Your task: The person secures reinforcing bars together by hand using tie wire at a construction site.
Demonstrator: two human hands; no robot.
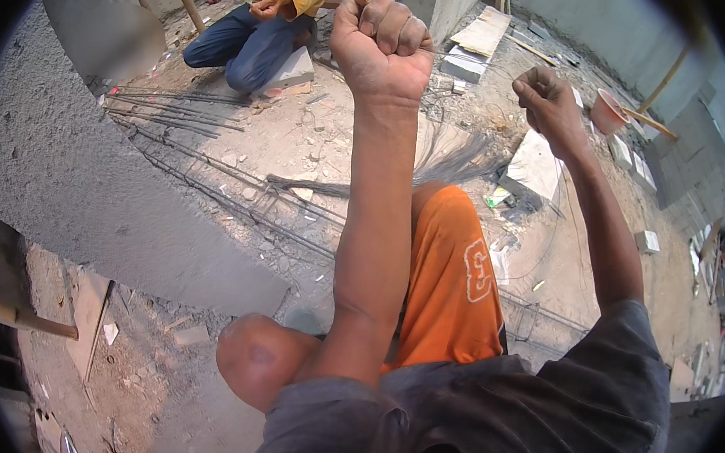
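My left hand (384,48) is raised high in the middle, closed in a fist with the palm side toward me. A thin dark wire leaves it and runs rightward toward my right hand (551,108). That hand is raised too, lower and farther right, its thumb and fingers pinched together. The wire's end at the right fingers is too fine to follow clearly. Below and between my forearms, a bundle of loose thin wires (451,162) fans out over the ground, gathered at its left end.
Long steel bars (204,161) lie on the rubble at left, beside a grey concrete slab (121,186). A co-worker in a yellow top and blue trousers (237,45) crouches ahead. White blocks (533,167) and a pink bucket (607,113) stand at right.
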